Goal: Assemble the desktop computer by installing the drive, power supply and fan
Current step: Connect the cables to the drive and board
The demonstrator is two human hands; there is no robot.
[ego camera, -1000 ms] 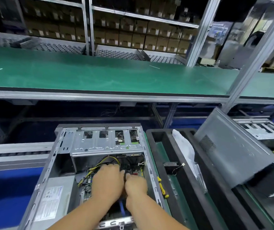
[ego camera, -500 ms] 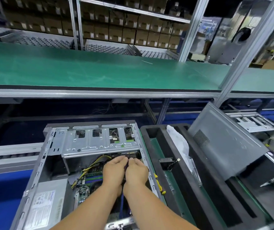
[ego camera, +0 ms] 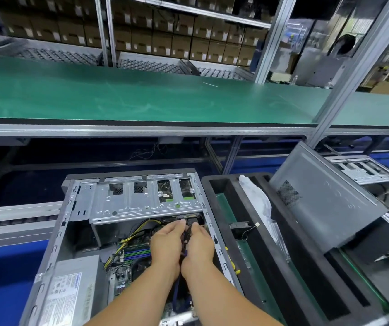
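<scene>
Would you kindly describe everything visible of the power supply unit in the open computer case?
The power supply is a grey, metal-looking box lying flat in the near left corner of the open computer case, against its left wall. A white printed label with blue text covers much of its top face. Neither hand touches it. Yellow and black cables run nearby, but where they join it is unclear.

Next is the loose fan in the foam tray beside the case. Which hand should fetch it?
Probably the right hand. It works at the case wall nearest the foam tray, where the fan lies, so it has a direct path. The left hand would have to cross over it.
</scene>
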